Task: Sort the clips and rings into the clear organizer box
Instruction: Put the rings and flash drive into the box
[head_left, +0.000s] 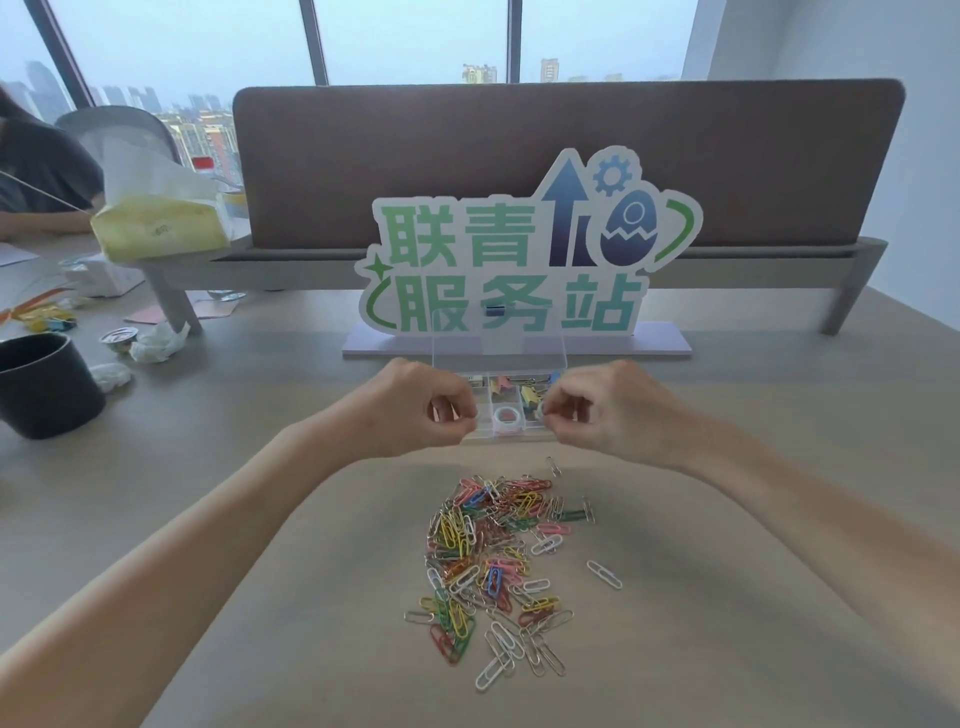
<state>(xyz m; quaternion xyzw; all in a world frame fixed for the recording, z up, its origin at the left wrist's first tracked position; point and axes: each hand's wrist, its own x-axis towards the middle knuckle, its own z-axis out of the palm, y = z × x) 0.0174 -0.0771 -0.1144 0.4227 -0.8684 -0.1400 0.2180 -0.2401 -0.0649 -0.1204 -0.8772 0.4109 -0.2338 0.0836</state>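
We are working over the clear organizer box (506, 410), sitting open on the tabletop (727, 519) just in front of the sign (519, 260), with a ring (503, 417) lying in its near middle compartment. Our left hand (415, 410) and right hand (608, 410) are curling at its near corners, each pinching something small, possibly a ring; we cannot tell. We are judging it best to release low, over one compartment. The paper clips (498, 561) are waiting nearer us.
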